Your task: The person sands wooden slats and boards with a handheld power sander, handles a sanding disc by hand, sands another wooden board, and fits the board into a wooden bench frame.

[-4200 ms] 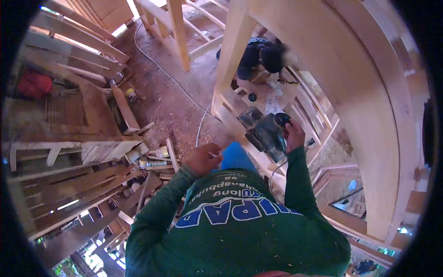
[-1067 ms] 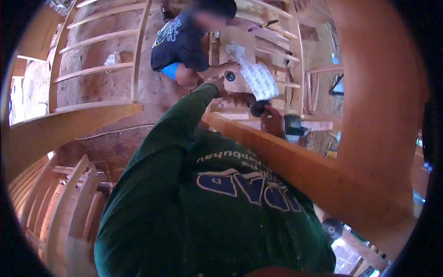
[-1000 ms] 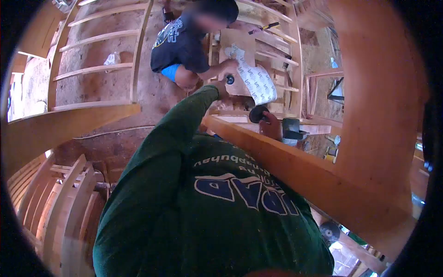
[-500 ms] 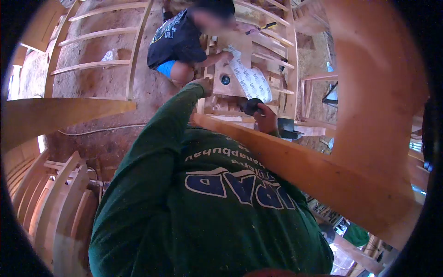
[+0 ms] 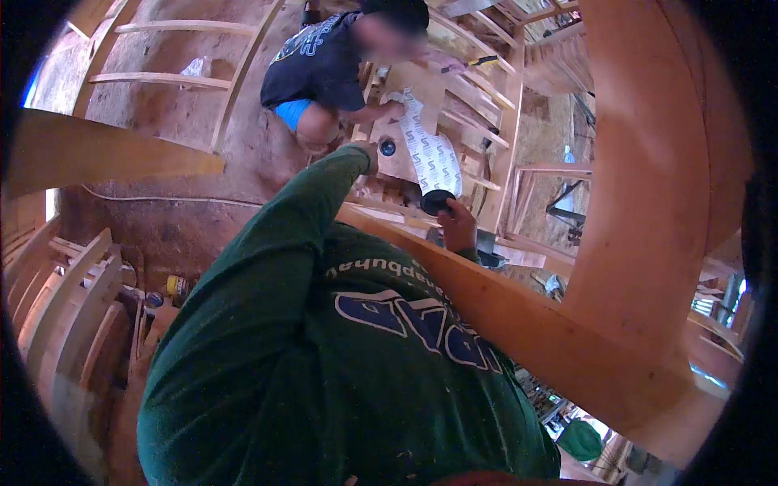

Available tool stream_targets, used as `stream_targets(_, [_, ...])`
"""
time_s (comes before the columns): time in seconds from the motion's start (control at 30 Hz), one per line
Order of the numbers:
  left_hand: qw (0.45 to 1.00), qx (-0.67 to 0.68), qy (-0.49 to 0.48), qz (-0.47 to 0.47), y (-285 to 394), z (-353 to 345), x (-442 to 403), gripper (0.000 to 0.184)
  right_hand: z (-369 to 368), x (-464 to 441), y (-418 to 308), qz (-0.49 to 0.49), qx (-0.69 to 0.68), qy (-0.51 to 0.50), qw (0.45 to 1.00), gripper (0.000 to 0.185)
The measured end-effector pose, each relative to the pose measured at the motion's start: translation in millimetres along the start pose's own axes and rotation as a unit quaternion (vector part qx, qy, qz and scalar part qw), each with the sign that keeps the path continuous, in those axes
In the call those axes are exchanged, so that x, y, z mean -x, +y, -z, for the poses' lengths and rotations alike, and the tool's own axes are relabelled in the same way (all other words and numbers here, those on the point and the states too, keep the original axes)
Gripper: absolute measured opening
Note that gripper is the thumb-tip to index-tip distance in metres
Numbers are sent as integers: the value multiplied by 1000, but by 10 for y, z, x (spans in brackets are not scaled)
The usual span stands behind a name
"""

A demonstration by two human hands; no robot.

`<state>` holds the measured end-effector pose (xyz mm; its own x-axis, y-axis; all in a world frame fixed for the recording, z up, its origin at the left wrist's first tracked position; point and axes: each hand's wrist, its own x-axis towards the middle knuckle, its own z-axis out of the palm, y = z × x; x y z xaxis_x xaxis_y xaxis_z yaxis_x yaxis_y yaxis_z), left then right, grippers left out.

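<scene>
- In the head view, find the black round piece [image 5: 438, 202] at the near end of the printed white strip [image 5: 433, 150], on the far side of the wooden beam [image 5: 519, 292].
- See the right hand [image 5: 460, 223] pinching that piece by its right edge, fingers curled round the rim; best to grip firmly there and leave the flat face free.
- Find the left hand [image 5: 373, 158] near the left edge of the brown board [image 5: 397, 168], mostly lost past the sleeve; cannot tell whether spread or gripping.
- Better to steady the board from that left side, clear of the small black disc [image 5: 387, 147] on top.
- Leave room for the co-worker's hand [image 5: 393, 111], just beside the strip's far end; pull or press gently to avoid dragging the strip underneath.
- Smooth the strip's curve before applying pressure, for fear of a crease.
- Mind the dark boxy tool [image 5: 486, 247] just right of the right hand; lift wrist and sleeve clear when turning the piece.
</scene>
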<state>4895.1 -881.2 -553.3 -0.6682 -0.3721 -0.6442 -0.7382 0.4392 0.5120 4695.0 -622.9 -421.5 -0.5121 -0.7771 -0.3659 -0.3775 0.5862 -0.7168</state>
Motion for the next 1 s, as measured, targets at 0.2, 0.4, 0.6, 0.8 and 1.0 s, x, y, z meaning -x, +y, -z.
stream_targets(0.2, [988,19,141,-60,-351,-557,-725,70,-7,-49,-34,38,32,11,999,51])
stream_targets(0.4, [995,7,88,-50,-385,-476,-564,56,-4,-30,30,31,47,8,998,49])
stream_targets(0.6, [995,74,65,20,-237,-224,42,64,9,-30,-111,-7,-54,6,998,47])
stream_targets(0.8, [991,112,80,1,-105,59,383,92,-5,-165,18,55,-24,36,998,43])
stream_targets(1.0, [890,419,169,-59,81,-184,-237,112,131,-124,-32,4,-45,86,995,42])
